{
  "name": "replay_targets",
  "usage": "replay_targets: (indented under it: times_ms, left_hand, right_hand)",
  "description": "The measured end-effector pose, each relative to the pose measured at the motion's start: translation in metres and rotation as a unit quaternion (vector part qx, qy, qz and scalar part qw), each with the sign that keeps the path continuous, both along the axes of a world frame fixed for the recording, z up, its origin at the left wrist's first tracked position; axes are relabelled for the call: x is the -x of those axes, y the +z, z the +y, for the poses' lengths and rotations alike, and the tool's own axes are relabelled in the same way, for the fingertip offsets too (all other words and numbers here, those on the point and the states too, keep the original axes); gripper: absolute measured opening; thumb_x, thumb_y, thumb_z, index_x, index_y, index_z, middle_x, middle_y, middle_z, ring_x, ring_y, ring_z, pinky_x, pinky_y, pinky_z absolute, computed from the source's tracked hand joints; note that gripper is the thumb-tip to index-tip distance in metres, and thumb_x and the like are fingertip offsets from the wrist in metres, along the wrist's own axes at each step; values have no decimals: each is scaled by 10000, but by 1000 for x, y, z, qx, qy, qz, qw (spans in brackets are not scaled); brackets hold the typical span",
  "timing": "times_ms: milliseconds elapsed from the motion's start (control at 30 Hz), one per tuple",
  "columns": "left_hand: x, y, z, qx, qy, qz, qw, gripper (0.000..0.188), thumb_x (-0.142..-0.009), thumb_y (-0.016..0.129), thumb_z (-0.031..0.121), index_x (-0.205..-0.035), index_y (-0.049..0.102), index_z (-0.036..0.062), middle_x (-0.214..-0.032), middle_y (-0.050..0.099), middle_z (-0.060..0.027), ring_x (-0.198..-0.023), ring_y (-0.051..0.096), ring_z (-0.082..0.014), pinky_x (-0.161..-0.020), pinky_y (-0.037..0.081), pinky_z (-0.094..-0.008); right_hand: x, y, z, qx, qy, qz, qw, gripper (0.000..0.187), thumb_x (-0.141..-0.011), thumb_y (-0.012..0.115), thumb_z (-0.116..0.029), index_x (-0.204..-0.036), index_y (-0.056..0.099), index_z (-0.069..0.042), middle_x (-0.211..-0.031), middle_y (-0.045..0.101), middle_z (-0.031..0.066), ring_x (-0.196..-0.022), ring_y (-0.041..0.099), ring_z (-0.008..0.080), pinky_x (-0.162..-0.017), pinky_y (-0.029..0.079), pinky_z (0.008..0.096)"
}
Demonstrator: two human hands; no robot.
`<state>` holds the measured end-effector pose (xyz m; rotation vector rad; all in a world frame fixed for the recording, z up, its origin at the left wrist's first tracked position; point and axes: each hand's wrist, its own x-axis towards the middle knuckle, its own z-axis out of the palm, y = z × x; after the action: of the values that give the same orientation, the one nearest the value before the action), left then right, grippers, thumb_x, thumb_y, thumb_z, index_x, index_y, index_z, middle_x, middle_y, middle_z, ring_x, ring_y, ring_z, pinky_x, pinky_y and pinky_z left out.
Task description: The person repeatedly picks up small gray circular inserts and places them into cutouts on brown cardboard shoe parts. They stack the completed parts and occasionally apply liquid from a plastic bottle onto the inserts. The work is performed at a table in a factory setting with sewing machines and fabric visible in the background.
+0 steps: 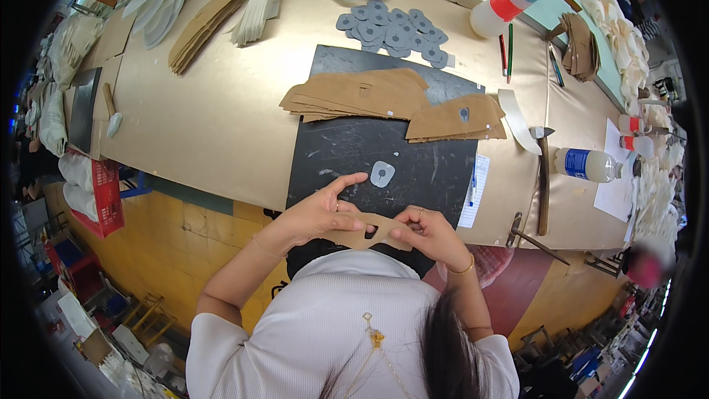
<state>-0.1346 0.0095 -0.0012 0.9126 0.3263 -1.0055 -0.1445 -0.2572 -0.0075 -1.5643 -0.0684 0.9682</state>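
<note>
Between both hands, at the table's front edge, is a tan leather-like piece [357, 239] with a dark cut-out hole. My left hand [319, 214] pinches its left part, the forefinger stretched out over the black mat [325, 155]. My right hand [434, 235] grips the right end between thumb and fingers. Just beyond the left forefinger lies a small grey patch [382, 174] with a dark round mark. Farther back on the mat are a fanned stack of brown pieces [354, 94] and a smaller brown stack [454, 120], a grey patch showing on its top piece.
Behind the mat is a pile of grey patches [395, 29]. At right are a hammer [543, 177], a water bottle [587, 165], a second hammer [517, 230] and a pen [473, 191] on paper. A red-banded squeeze bottle [502, 9] stands farther back; brown bundles [203, 29] lie at left.
</note>
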Motion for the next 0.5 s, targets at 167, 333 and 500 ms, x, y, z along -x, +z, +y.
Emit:
replay_targets:
  times_ms: [167, 333, 500]
  left_hand:
    - [2, -2, -3, -11, -23, -12, 1000, 906, -857, 751, 20, -1559, 180, 48, -946, 727, -145, -893, 709, -151, -809, 530, -246]
    - [1, -1, -2, -19, -39, -18, 999, 895, -862, 748, 26, -1558, 186, 51, -937, 726, -135, -898, 708, -149, -812, 523, -242]
    - [1, 0, -4, -27, -34, -14, 999, 865, -860, 754, 35, -1545, 225, 51, -914, 712, -107, -875, 698, -134, -783, 513, -227]
  right_hand:
    - [-3, 4, -3, 16, -16, 17, 1000, 201, -943, 702, -142, -1017, 660, 40, -908, 663, 41, -819, 630, 66, -700, 538, 242]
    - [-5, 6, -4, 26, -10, 16, 999, 195, -942, 698, -136, -1023, 661, 38, -909, 667, 41, -821, 631, 69, -700, 537, 243]
    - [-6, 8, -3, 33, -17, 11, 999, 200, -949, 690, -151, -1017, 667, 36, -859, 678, 42, -786, 629, 64, -686, 530, 237]
